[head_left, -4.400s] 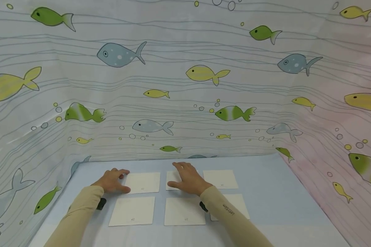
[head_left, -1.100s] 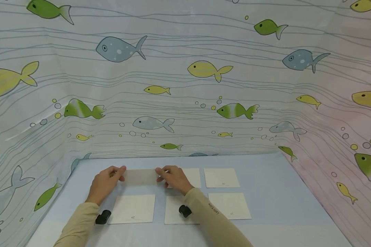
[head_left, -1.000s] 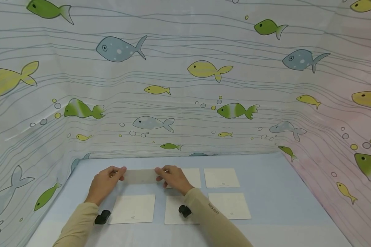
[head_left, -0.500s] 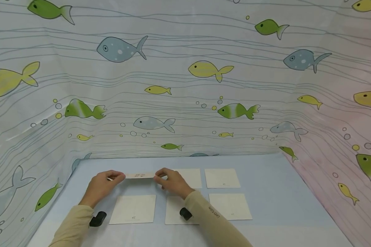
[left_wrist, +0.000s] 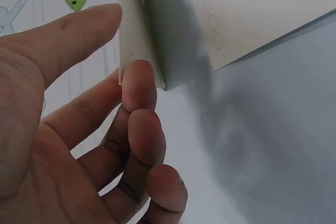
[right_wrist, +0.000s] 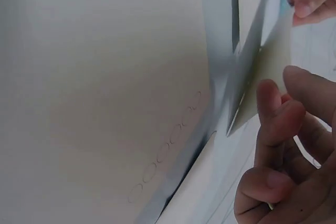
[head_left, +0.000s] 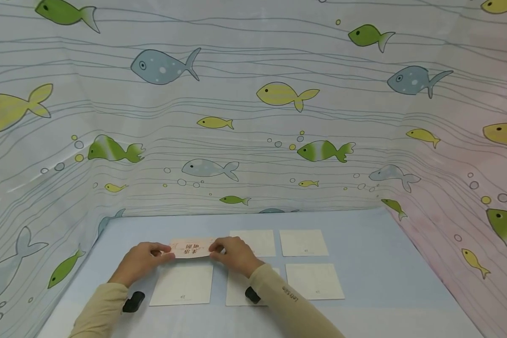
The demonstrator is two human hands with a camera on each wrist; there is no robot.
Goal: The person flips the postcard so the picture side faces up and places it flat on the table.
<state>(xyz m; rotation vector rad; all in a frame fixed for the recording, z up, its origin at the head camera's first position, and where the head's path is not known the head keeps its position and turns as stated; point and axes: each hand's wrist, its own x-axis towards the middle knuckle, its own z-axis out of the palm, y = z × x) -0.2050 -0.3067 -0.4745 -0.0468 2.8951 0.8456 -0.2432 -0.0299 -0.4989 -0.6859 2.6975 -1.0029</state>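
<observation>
Card point(head_left: 191, 248), thin, rectangular, red-printed, pinched by left hand point(head_left: 140, 261) and right hand point(head_left: 235, 256)

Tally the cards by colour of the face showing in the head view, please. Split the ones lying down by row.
Pale pink card with red characters, held between the left hand and right hand: 1
Off-white cards, far row: 2
Off-white cards, near row: 3
Total: 6 cards

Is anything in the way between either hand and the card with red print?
Nothing visible is: the left hand and right hand pinch the card directly, at opposite ends.
</observation>
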